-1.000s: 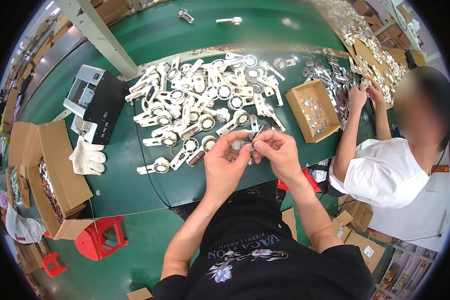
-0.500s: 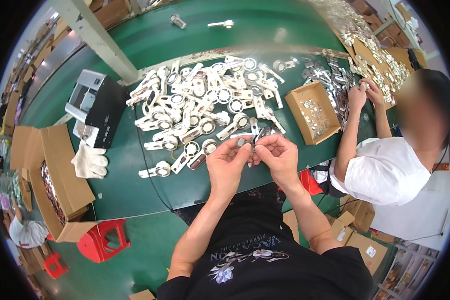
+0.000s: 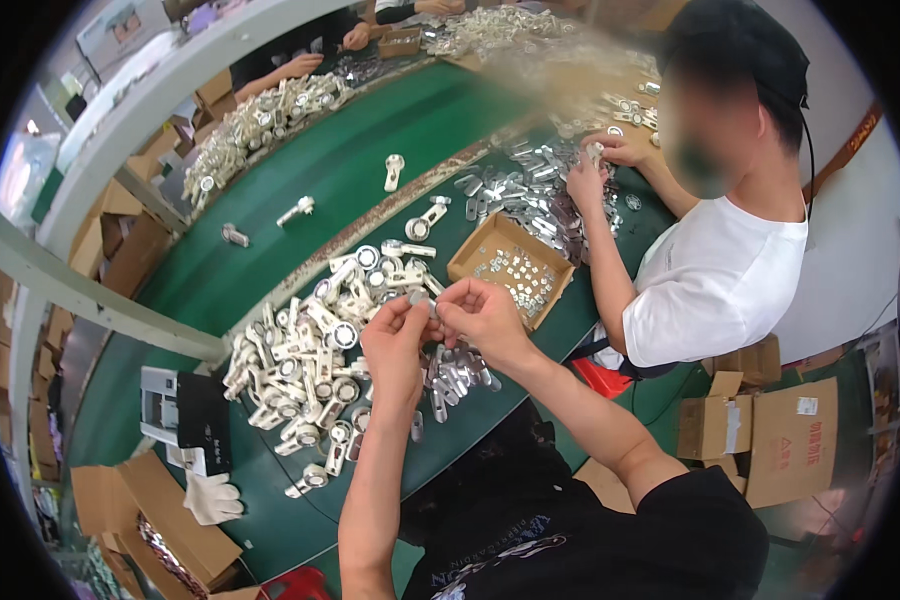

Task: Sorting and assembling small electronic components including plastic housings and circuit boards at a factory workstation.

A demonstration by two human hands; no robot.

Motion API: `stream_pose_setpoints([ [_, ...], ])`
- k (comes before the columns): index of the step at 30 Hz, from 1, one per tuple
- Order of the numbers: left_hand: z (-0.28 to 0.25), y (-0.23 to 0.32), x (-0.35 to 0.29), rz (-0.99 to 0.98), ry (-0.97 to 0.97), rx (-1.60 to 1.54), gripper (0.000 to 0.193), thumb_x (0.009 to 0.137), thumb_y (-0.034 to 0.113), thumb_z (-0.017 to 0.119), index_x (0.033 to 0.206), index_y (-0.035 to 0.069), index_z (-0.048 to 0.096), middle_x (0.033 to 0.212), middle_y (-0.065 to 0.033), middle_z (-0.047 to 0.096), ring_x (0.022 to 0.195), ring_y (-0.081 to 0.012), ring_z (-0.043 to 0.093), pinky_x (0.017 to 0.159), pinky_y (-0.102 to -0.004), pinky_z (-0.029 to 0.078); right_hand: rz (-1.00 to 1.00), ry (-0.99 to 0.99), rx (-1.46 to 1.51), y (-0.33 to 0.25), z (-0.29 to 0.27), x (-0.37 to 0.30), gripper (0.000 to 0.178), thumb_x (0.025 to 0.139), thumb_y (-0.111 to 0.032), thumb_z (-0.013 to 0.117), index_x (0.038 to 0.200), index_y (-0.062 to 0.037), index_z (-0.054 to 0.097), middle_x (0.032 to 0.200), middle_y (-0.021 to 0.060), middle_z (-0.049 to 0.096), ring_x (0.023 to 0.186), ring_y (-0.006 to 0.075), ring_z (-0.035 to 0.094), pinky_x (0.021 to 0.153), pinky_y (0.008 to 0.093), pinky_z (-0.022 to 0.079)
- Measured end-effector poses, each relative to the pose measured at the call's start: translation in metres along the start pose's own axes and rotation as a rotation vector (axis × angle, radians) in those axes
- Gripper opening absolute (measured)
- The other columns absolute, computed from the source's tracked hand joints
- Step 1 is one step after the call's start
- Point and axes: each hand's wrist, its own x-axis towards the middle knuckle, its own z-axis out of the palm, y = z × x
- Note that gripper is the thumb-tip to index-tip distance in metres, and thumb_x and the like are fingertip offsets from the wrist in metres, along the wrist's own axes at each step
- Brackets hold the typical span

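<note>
Over the front part of the green bench, my left hand (image 3: 394, 345) is closed in a pinch on a small grey metal piece (image 3: 419, 298). Close beside it my right hand (image 3: 484, 318) pinches too, its fingertips at a small greyish piece that is mostly hidden. Loose flat silver metal pieces (image 3: 457, 374) lie on the bench just under my hands. To the left of them spreads a pile of white parts with round ring heads (image 3: 305, 350).
Beyond my hands stands a cardboard tray (image 3: 460, 268) of tiny pieces. A co-worker (image 3: 715, 270) sits at the right near a heap of metal pieces (image 3: 545, 190). A black-and-silver machine (image 3: 202, 410), white glove (image 3: 213, 498) and open carton (image 3: 185, 535) are at the left. Behind runs a green conveyor (image 3: 350, 140).
The view has swung to the right and up, bringing more of the conveyor and people beyond it into sight. Both hands stay together, pinching; the silver pieces beneath them show more now.
</note>
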Motion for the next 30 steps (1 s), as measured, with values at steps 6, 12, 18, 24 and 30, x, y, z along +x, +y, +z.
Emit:
stream_pose_setpoints([
  [6,0.025,0.031,0.075,-0.032,-0.078,-0.035,0.016,0.11,0.008,0.069,0.119,-0.005,0.072,0.103,-0.0119,0.078,0.086,-0.0194,0.078,0.077,-0.0328,0.066,-0.125,0.034,-0.082,-0.027,-0.01,0.075,0.01,0.102,-0.003,0.076,0.106,0.0044,0.07,0.09,0.0085,0.075,0.071,0.0117,0.072,0.06,0.0289,0.062],
  [12,0.049,0.038,0.144,-0.107,-0.116,0.225,0.022,0.108,0.011,0.069,0.123,-0.004,0.075,0.107,-0.0103,0.078,0.09,-0.0186,0.076,0.082,-0.0315,0.064,-0.144,0.084,-0.375,-0.058,-0.032,0.122,0.008,0.099,-0.003,0.076,0.103,0.004,0.073,0.087,0.007,0.076,0.072,0.0134,0.074,0.062,0.0297,0.062],
  [18,0.094,0.039,0.213,-0.061,-0.09,0.269,0.022,0.108,0.012,0.071,0.12,-0.005,0.077,0.097,-0.0096,0.078,0.083,-0.0188,0.078,0.071,-0.0329,0.068,-0.654,0.278,-0.883,-0.073,-0.058,0.115,0.012,0.092,0.0,0.076,0.104,-0.0005,0.077,0.086,0.011,0.074,0.07,0.0189,0.075,0.064,0.0324,0.059],
  [24,0.112,0.043,0.33,-0.068,-0.1,0.249,0.024,0.109,0.011,0.068,0.126,-0.006,0.074,0.11,-0.0135,0.08,0.089,-0.0203,0.079,0.072,-0.0301,0.064,-0.73,0.026,-0.628,-0.065,-0.031,0.072,0.024,0.085,0.002,0.081,0.107,-0.0054,0.076,0.091,0.0096,0.068,0.072,0.0278,0.07,0.062,0.0383,0.057],
  [30,0.104,0.043,0.43,-0.139,-0.071,0.316,0.018,0.107,0.011,0.073,0.118,-0.003,0.077,0.106,-0.0123,0.083,0.081,-0.0129,0.076,0.065,-0.0262,0.061,-0.829,-0.1,-0.679,-0.064,-0.023,0.08,0.033,0.08,-0.001,0.084,0.112,-0.0043,0.076,0.096,0.007,0.068,0.078,0.0255,0.072,0.063,0.037,0.059],
])
